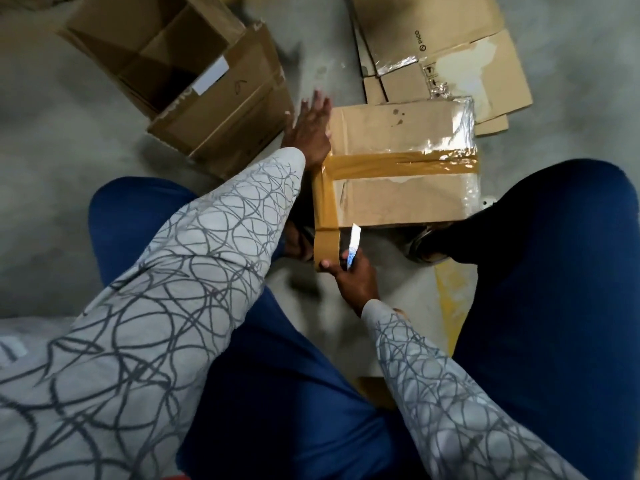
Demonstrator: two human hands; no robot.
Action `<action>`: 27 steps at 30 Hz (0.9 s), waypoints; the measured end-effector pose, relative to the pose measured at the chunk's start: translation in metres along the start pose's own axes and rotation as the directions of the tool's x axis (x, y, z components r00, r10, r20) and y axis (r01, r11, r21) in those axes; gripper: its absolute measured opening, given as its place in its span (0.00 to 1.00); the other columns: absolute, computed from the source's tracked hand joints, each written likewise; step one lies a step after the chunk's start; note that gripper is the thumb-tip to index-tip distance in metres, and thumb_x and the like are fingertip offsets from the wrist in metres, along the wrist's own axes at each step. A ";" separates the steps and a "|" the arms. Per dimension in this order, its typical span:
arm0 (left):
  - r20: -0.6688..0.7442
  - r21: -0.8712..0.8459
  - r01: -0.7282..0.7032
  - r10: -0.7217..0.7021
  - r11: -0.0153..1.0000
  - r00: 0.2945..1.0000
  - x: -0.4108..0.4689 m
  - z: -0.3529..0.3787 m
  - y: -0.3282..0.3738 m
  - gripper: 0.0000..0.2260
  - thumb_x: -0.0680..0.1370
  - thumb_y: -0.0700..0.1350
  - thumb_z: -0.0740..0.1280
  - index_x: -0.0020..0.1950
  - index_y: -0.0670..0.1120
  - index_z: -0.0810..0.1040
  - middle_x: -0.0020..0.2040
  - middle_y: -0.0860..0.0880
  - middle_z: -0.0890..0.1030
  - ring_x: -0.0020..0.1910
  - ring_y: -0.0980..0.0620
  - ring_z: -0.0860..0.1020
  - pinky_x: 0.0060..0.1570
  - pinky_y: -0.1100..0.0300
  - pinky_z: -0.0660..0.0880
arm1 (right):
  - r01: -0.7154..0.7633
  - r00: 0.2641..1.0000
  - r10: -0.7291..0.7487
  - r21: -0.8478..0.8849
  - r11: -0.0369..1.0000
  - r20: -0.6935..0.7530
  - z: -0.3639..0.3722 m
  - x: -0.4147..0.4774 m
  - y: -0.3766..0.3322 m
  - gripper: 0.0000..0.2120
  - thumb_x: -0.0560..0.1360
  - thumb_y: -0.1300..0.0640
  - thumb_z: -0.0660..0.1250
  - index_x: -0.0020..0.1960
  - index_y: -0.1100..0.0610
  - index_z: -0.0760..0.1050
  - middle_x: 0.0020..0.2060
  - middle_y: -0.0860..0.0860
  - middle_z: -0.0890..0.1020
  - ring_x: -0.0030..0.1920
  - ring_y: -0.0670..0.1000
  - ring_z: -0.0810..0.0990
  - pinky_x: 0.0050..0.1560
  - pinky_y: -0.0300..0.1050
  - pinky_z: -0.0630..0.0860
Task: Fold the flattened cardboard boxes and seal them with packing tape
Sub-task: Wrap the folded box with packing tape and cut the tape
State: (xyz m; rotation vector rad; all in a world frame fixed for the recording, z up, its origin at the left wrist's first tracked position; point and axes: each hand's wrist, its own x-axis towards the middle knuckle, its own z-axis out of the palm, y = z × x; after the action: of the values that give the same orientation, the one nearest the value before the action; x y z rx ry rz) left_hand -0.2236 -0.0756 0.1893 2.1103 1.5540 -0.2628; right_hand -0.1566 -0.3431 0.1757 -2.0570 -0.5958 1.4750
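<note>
One sealed-looking cardboard box (398, 188) sits on the floor between the person's knees in the head view. It is closed on top, with brown packing tape (398, 163) over the seam and a second strip down its left edge. That strip is not yet finished: its loose end hangs off the near-left corner.

The right grip (349, 275) pinches that end under the thumb, and its curled fingers also hold a small white-and-blue cutter (354, 242) (blade up, just beside the tape). The left grip (310, 133) is spread flat, fingers straight, against the box's far-left side. I judge the step in hand to be cutting the tail and pressing it down. The box's other faces are hidden.

By my count there are:
- one taped box and two brown strips on it
- one cutter
- no tape roll in sight
- one open box (194, 81) on the floor's far-left side, folded up but unsealed
- a stack of flattened boxes (450, 60) on the far-right side, at least two sheets, the exact number unclear

Those still await folding.
</note>
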 end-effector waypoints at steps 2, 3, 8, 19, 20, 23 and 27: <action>-0.161 -0.292 0.292 -0.348 0.911 0.924 -0.043 0.011 0.007 0.25 0.84 0.48 0.56 0.81 0.48 0.54 0.81 0.44 0.56 0.79 0.43 0.57 0.74 0.43 0.56 | -0.016 1.000 0.015 0.056 0.998 0.008 -0.001 -0.004 0.009 0.16 0.69 0.56 0.79 0.42 0.47 0.70 0.38 0.44 0.78 0.40 0.48 0.77 0.49 0.49 0.76; -0.140 -0.534 0.441 -0.590 0.721 0.795 -0.067 0.024 0.007 0.23 0.83 0.48 0.57 0.79 0.47 0.60 0.77 0.43 0.66 0.74 0.42 0.66 0.69 0.46 0.65 | -0.026 1.000 0.026 0.097 0.995 0.007 0.000 -0.009 0.012 0.16 0.69 0.57 0.79 0.42 0.47 0.71 0.37 0.43 0.78 0.39 0.47 0.77 0.50 0.49 0.76; 0.528 -0.803 0.547 -0.709 -0.238 0.467 -0.176 0.065 0.039 0.08 0.80 0.46 0.65 0.44 0.44 0.71 0.44 0.40 0.76 0.42 0.48 0.74 0.47 0.57 0.73 | -0.027 0.999 0.032 0.187 0.982 -0.022 0.004 -0.019 0.010 0.14 0.68 0.55 0.79 0.43 0.47 0.73 0.38 0.45 0.80 0.43 0.51 0.81 0.53 0.50 0.79; 0.370 -0.801 0.581 -0.640 0.147 0.673 -0.218 0.103 0.059 0.22 0.70 0.49 0.62 0.56 0.37 0.82 0.56 0.37 0.82 0.56 0.38 0.80 0.57 0.48 0.77 | 0.531 0.769 -0.639 -0.522 0.668 -0.034 -0.019 0.014 -0.064 0.17 0.69 0.62 0.74 0.54 0.67 0.72 0.51 0.65 0.75 0.53 0.66 0.73 0.53 0.60 0.73; 0.377 -0.790 0.592 -0.635 0.159 0.674 -0.220 0.109 0.058 0.21 0.71 0.48 0.63 0.57 0.37 0.81 0.56 0.37 0.82 0.56 0.37 0.80 0.57 0.47 0.77 | 0.543 0.773 -0.633 -0.572 0.615 0.054 -0.020 0.023 -0.072 0.21 0.67 0.60 0.76 0.54 0.69 0.73 0.51 0.67 0.75 0.53 0.67 0.74 0.54 0.61 0.72; 0.417 -0.777 0.615 -0.620 0.136 0.664 -0.222 0.134 0.053 0.22 0.72 0.54 0.67 0.56 0.39 0.83 0.54 0.38 0.83 0.55 0.38 0.81 0.55 0.47 0.78 | 0.522 0.786 -0.580 -0.731 0.440 0.214 -0.013 0.048 -0.081 0.34 0.60 0.53 0.83 0.53 0.73 0.73 0.50 0.68 0.76 0.53 0.69 0.74 0.55 0.62 0.70; 0.475 -0.783 0.620 -0.601 0.044 0.643 -0.216 0.151 0.049 0.22 0.72 0.58 0.66 0.56 0.42 0.83 0.55 0.41 0.84 0.55 0.41 0.82 0.57 0.46 0.79 | 0.523 0.768 -0.580 -0.790 0.322 0.272 -0.007 0.059 -0.081 0.42 0.57 0.44 0.83 0.56 0.72 0.72 0.53 0.66 0.76 0.56 0.66 0.73 0.59 0.60 0.67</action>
State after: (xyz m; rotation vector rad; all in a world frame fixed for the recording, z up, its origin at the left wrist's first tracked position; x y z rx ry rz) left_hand -0.2284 -0.3430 0.1684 0.4244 1.8569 0.3048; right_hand -0.1354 -0.2454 0.1882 -2.0951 -2.0992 0.6884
